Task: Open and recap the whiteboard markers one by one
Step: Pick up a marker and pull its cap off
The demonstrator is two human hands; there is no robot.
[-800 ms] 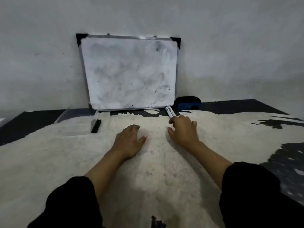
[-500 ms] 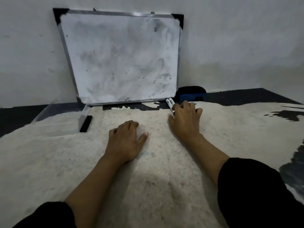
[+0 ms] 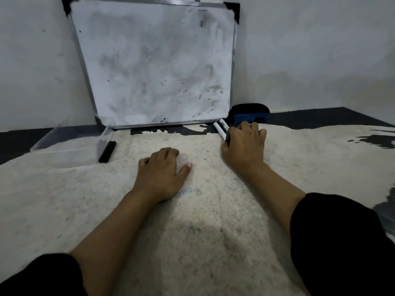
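Observation:
Two white whiteboard markers (image 3: 220, 129) lie side by side on the pale mat, just below the whiteboard's lower right corner. My right hand (image 3: 244, 148) lies palm down over their near ends, thumb against the left one; whether the fingers grip a marker is hidden. A dark cap end peeks out beside the thumb. Two black markers (image 3: 107, 151) lie together farther left, by the edge of a clear tray. My left hand (image 3: 160, 174) rests flat on the mat between both pairs, holding nothing, thumb spread.
A smudged whiteboard (image 3: 154, 63) leans on the wall. A blue and black eraser (image 3: 249, 115) sits just behind my right hand. A clear plastic tray (image 3: 64, 144) lies at the left. The pale mat (image 3: 203, 210) covers a dark floor.
My right hand has slid forward from beside the white markers onto their near ends. The left hand stayed put. The view has moved closer to the board.

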